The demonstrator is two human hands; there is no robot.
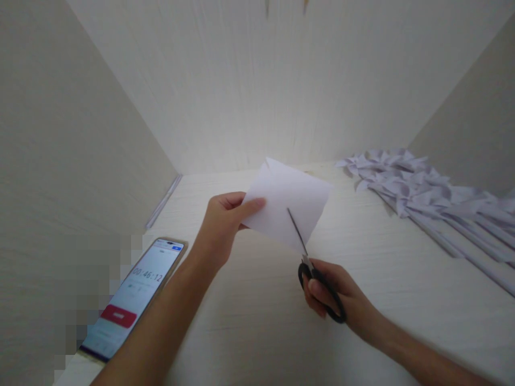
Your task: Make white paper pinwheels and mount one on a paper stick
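Hands clamp paper (287, 206) and scissors (317, 279) over pale desk (261, 321) between cream walls (241, 80).

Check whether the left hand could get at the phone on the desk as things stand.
Probably yes. The phone lies face up just left of the left forearm, nothing on it. But the left hand is pinching the white paper that the scissors are cutting, so it would have to let go.

Scene is being lit brightly and evenly from above; the back wall beyond the paper (287, 206) is being washed out. Soft shadows are being cast under both forearms. Straight edges are being bent by wide-angle distortion. A patch left of the phone (134, 297) is being pixelated.
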